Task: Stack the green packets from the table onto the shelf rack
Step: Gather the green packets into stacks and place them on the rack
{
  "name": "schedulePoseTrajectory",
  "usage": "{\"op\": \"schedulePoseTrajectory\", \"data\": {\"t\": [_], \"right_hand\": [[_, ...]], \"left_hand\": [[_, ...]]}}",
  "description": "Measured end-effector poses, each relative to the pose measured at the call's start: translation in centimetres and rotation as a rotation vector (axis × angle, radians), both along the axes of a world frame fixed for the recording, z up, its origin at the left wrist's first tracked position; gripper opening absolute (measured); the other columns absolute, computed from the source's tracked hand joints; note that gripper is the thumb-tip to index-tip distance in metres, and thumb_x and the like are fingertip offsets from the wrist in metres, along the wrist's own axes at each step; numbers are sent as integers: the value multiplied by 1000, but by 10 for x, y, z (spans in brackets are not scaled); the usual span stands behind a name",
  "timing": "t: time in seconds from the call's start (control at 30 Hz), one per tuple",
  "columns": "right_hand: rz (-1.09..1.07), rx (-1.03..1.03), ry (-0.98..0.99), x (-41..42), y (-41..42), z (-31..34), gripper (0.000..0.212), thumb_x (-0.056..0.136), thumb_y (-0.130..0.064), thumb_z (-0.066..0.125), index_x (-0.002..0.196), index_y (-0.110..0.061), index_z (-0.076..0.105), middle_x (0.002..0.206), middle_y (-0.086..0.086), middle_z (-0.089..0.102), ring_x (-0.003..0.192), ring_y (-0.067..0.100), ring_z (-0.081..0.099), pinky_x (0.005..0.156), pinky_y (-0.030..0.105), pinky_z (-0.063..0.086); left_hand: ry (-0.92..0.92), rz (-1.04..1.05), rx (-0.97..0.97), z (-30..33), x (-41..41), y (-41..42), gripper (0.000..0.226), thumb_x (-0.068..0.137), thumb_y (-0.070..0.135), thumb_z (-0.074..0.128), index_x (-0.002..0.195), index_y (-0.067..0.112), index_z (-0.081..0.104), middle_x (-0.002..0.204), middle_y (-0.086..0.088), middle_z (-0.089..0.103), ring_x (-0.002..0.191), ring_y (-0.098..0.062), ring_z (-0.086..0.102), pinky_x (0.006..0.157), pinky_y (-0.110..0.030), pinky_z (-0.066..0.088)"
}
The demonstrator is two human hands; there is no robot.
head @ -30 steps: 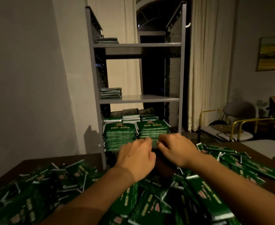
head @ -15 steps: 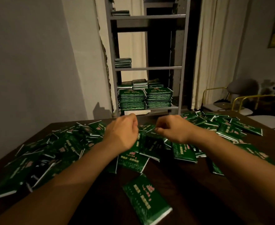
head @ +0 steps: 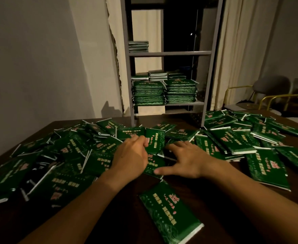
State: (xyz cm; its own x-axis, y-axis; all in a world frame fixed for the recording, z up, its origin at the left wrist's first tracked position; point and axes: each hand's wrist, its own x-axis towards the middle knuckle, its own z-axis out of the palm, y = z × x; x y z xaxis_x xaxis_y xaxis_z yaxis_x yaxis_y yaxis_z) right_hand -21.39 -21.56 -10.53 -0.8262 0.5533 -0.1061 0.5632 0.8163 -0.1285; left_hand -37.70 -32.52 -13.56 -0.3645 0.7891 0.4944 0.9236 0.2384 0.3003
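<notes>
Both hands have come back from the rack to the packets strewn on the tabletop before it: left hand pinches one, right hand spreads flat, empty. Another load begins.

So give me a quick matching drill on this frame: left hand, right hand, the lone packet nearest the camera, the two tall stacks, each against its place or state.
Things:
1. left hand
2. right hand
3. lone packet
4. two tall stacks

Places or states:
A. on the shelf rack's lower shelf
B. fingers spread over the pile
C. flat on bare table, apart from the pile
D. gripping a tilted packet

Pairs: 1-D, 2-B, 3-C, 4-A
</notes>
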Motion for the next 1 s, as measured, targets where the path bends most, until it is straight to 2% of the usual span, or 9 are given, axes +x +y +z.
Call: {"op": "schedulePoseTrajectory", "data": {"t": [0.13, 0.33, 0.4, 0.5, 0.63, 0.7, 0.77, 0.9, 1.0], "right_hand": [[24, -20, -87, -1, -11, 5, 125, 58, -99, 43, 158, -32, 14, 167, 0, 10, 153, 28, 9, 121, 49, 14], [100, -84, -295, 4, -21, 14, 141, 53, -88, 68, 155, -40, -16, 166, -3, -17, 153, 25, -12, 124, 54, 4], [93, -114, -298, 6, -22, 13, 144, 53, -83, 74, 154, -38, -20, 167, -1, -14, 154, 25, -7, 123, 55, 10], [65, -129, -153, 12, -14, 16, 140, 59, -74, 78, 157, -33, -12, 165, 2, 19, 149, 27, 25, 120, 46, 28], [40, 11, 31, 18, 1, 9, 97, 75, -68, 71, 152, -26, 30, 139, 0, 54, 126, 23, 53, 104, 37, 46], [39, 50, 128, 21, 5, 2, 80, 78, -70, 66, 143, -28, 43, 131, -2, 54, 124, 21, 51, 100, 35, 47], [30, 41, 119, 26, 6, -1, 93, 72, -83, 57, 144, -26, 42, 141, 2, 48, 133, 24, 43, 108, 39, 42], [62, 5, -170, 33, -10, 5, 135, 57, -93, 57, 160, -26, 0, 168, -2, -1, 154, 26, 2, 123, 44, 8], [60, 56, -165, 30, -12, 8, 125, 66, -86, 61, 159, -21, 9, 163, 5, 22, 149, 29, 24, 121, 46, 26]], "left_hand": [[-80, 35, 47, -5, -2, 9, 18, 97, 11, 50, 109, 20, 60, 105, 5, 55, 97, -15, 53, 84, -37, 49], [-85, 27, 66, -4, 4, 10, 20, 95, 9, 50, 111, 15, 61, 109, 0, 58, 99, -20, 54, 85, -42, 49], [-69, 44, 52, -3, 6, 10, 20, 96, 11, 50, 112, 16, 62, 110, 1, 59, 100, -19, 54, 87, -40, 49], [-71, 42, 54, -3, 8, 8, 20, 98, 12, 51, 114, 17, 61, 109, 3, 57, 99, -16, 53, 87, -36, 49], [-75, 25, 54, -4, 9, 11, 20, 97, 10, 50, 112, 16, 61, 109, 3, 58, 101, -16, 54, 89, -37, 49], [-70, 22, 42, -4, 10, 15, 20, 97, 10, 50, 111, 18, 60, 109, 4, 58, 102, -17, 54, 89, -37, 49], [-84, 27, 30, -2, 10, 19, 20, 97, 11, 49, 112, 19, 60, 111, 5, 58, 105, -18, 54, 90, -40, 50], [-94, 58, 8, 0, 12, 33, 21, 100, 15, 46, 115, 22, 60, 118, 6, 59, 110, -18, 53, 94, -37, 48], [-106, 71, -35, 1, 15, 40, 22, 101, 17, 45, 116, 23, 59, 119, 6, 58, 111, -19, 52, 92, -35, 46]]}}
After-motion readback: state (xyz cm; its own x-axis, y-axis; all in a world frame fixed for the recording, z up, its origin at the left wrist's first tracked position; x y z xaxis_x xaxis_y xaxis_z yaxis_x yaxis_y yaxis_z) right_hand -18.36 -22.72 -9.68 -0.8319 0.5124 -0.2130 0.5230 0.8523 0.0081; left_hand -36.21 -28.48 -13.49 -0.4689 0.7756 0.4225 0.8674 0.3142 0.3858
